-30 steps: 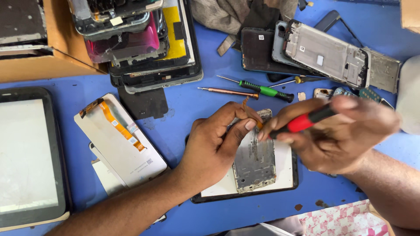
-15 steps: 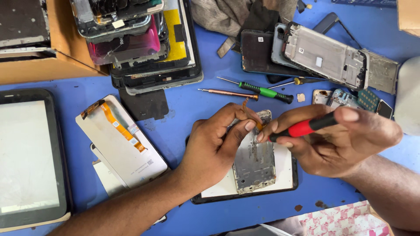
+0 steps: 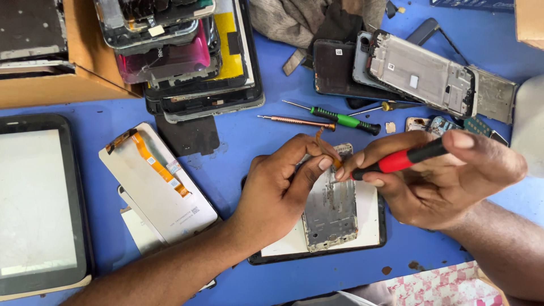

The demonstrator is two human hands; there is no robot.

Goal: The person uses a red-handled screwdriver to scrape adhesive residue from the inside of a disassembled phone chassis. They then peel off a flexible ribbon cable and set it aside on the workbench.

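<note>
My left hand (image 3: 280,184) rests on a silver phone frame (image 3: 331,212) that lies on a white display panel (image 3: 371,229); its thumb and forefinger pinch an orange flex cable (image 3: 326,146) at the frame's top edge. My right hand (image 3: 447,175) grips a red-and-black screwdriver (image 3: 399,160) with its tip pointed at the same spot on the frame, right beside the left fingertips.
A green-handled screwdriver (image 3: 340,119) and a copper-coloured one (image 3: 297,121) lie on the blue table (image 3: 243,141). Stacked phone screens (image 3: 187,56) sit at the back, opened phone bodies (image 3: 419,71) at the back right, a tablet (image 3: 37,204) at the left, and a loose display with an orange ribbon (image 3: 156,181).
My right hand has drifted slightly right and down with the screwdriver, tilting it flatter. The left hand stays on the frame, pinching the cable.
</note>
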